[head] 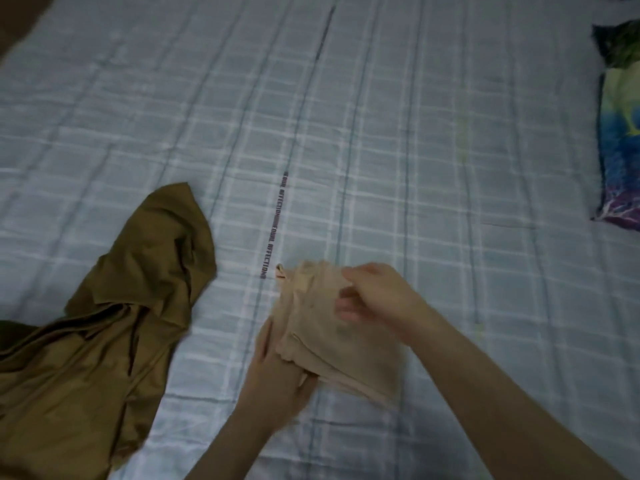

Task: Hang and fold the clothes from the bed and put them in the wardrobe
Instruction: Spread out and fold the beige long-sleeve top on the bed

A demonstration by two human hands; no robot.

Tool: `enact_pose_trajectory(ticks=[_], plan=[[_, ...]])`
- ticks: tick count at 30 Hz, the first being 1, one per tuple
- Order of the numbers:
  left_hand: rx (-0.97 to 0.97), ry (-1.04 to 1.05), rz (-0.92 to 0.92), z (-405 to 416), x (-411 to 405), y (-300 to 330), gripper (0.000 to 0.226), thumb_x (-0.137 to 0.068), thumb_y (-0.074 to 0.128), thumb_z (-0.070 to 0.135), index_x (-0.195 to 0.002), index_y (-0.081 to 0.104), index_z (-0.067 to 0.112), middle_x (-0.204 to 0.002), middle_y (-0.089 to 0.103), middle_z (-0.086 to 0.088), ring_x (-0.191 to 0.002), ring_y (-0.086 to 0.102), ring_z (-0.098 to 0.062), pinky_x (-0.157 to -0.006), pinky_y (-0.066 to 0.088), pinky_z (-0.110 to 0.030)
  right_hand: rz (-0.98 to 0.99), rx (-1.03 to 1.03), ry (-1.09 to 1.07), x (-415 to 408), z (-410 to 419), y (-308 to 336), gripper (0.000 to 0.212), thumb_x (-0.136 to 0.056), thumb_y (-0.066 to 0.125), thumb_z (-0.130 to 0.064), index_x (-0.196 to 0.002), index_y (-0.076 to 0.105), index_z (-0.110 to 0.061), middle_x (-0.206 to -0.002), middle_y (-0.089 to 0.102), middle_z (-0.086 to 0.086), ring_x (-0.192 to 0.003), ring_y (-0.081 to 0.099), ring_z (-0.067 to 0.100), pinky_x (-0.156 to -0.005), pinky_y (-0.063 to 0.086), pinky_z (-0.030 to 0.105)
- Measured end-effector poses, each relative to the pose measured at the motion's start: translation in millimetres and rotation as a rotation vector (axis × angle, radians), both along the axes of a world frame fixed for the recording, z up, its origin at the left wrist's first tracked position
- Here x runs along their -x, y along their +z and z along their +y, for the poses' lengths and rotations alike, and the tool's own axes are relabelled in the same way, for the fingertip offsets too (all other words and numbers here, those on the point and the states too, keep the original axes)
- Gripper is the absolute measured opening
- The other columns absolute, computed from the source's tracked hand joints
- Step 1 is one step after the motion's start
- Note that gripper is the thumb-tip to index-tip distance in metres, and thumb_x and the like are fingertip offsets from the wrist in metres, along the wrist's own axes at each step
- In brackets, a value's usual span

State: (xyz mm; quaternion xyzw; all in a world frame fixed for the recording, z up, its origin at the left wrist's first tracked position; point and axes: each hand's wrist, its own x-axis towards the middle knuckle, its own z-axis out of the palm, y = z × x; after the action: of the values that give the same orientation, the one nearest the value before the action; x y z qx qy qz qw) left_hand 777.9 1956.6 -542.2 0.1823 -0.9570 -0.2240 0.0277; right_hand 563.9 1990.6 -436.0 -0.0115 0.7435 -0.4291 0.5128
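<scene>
**A:** ok so what's going on with the hands? Both are on the beige garment (332, 327), which sits on the bed (433, 140) near the front edge, a bit right of centre, bunched into a rough folded bundle.

**B:** yeah. The right hand (377, 296) comes in from the near right and lies over the top far part of it. Its fingers (348, 308) are curled with the thumb pinching a fold of the thin cloth, so they're closed on fabric, not spread. It's a little blurry though.

**A:** and the left hand (277, 368)?

**B:** That one is tucked along the bundle's left edge. The fingers look fairly straight and together, lying flat against the side of the cloth and partly under it, with the thumb end hidden by the fabric. I'd call that pressing, not gripping.

**A:** Other stuff on the bed?

**B:** A brown garment (104, 323) is crumpled at the near left, well apart from the beige one. A colourful pillow (620, 140) sits at the right edge. The sheet is pale blue plaid with a printed line of text running down the middle.
</scene>
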Motion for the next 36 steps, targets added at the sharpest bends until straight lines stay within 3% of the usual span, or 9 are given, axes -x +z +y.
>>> enact_pose_trajectory(ticks=[3,6,10,14,18,22,29,32,36], plan=[[0.081,-0.074,-0.095,-21.7,-42.6,-5.1,0.038,-0.091,0.05,0.03,-0.129,0.054,0.029,-0.154,0.036,-0.002,-0.147,0.024,-0.023,-0.115,0.022,-0.046,0.799,-0.109,0.312,-17.2,19.6,-34.5,0.032,-0.09,0.05,-0.009,-0.121,0.06,-0.012,-0.119,0.062,0.006,-0.109,0.057,0.021,-0.097,0.039,0.026],[0.047,0.057,-0.066,-34.9,-63.5,8.6,0.045,-0.089,0.045,0.025,-0.133,0.052,0.025,-0.145,0.045,0.001,-0.133,0.046,-0.023,-0.108,0.032,-0.044,1.129,-0.181,0.537,-32.0,46.8,-60.6,0.047,-0.094,0.044,-0.026,-0.139,0.045,-0.013,-0.151,0.035,0.012,-0.137,0.035,0.028,-0.114,0.022,0.051],[0.002,0.179,0.181,-44.4,-29.5,30.4,0.027,-0.099,0.04,0.024,-0.11,0.063,0.015,-0.123,0.054,-0.004,-0.11,0.055,-0.026,-0.098,0.04,-0.038,1.168,-0.294,0.755,-46.1,53.7,-89.3,0.063,-0.096,0.027,-0.045,-0.151,0.026,-0.014,-0.16,0.02,0.006,-0.148,0.015,0.023,-0.117,0.008,0.055],[-0.075,0.036,0.309,-38.5,49.9,53.3,0.028,-0.097,0.043,0.024,-0.121,0.057,0.016,-0.134,0.052,-0.007,-0.124,0.048,-0.021,-0.108,0.033,-0.04,1.163,-0.351,0.819,-58.1,40.1,-102.2,0.069,-0.095,0.028,-0.049,-0.153,0.021,-0.012,-0.161,0.015,0.005,-0.149,0.008,0.02,-0.119,0.006,0.051],[-0.055,-0.056,0.078,-49.2,101.5,30.7,0.046,-0.102,0.028,0.032,-0.146,0.038,0.022,-0.158,0.026,0.0,-0.147,0.018,-0.015,-0.12,0.01,-0.041,1.041,-0.176,0.769,-45.7,40.4,-99.4,0.063,-0.095,0.029,-0.042,-0.151,0.024,-0.013,-0.159,0.018,0.006,-0.149,0.009,0.019,-0.119,0.003,0.043],[-0.056,-0.06,-0.091,-70.3,94.6,-12.6,0.055,-0.099,0.024,0.036,-0.147,0.04,0.016,-0.154,0.036,-0.003,-0.145,0.025,-0.023,-0.119,0.015,-0.045,1.027,-0.056,0.554,-1.6,59.4,-87.5,0.064,-0.079,0.035,-0.011,-0.142,0.043,-0.002,-0.148,0.041,0.014,-0.137,0.036,0.027,-0.118,0.016,0.042],[0.113,-0.377,-0.345,-107.1,126.5,22.6,0.055,-0.08,0.052,0.047,-0.131,0.046,0.026,-0.124,0.053,0.002,-0.111,0.048,-0.022,-0.104,0.029,-0.037,0.671,-0.257,1.038,59.9,47.3,-57.3,0.051,-0.087,0.064,-0.032,-0.132,0.05,-0.015,-0.124,0.054,0.006,-0.115,0.051,0.024,-0.097,0.04,0.032],[0.002,-0.417,-0.591,-112.8,144.9,49.3,0.062,-0.078,0.065,0.05,-0.131,0.042,0.027,-0.121,0.054,0.002,-0.108,0.053,-0.023,-0.089,0.043,-0.036,0.681,-0.322,1.202,66.5,36.0,-44.9,0.052,-0.076,0.071,-0.048,-0.116,0.056,-0.019,-0.108,0.048,0.003,-0.101,0.05,0.02,-0.087,0.043,0.035],[0.021,-0.468,-0.754,-103.3,148.7,73.0,0.051,-0.073,0.07,0.053,-0.114,0.06,0.024,-0.106,0.051,0.004,-0.104,0.054,-0.022,-0.086,0.049,-0.037,0.771,-0.268,1.298,58.9,43.6,-29.0,0.047,-0.078,0.067,-0.05,-0.112,0.056,-0.019,-0.109,0.042,0.002,-0.102,0.043,0.02,-0.085,0.042,0.036]])
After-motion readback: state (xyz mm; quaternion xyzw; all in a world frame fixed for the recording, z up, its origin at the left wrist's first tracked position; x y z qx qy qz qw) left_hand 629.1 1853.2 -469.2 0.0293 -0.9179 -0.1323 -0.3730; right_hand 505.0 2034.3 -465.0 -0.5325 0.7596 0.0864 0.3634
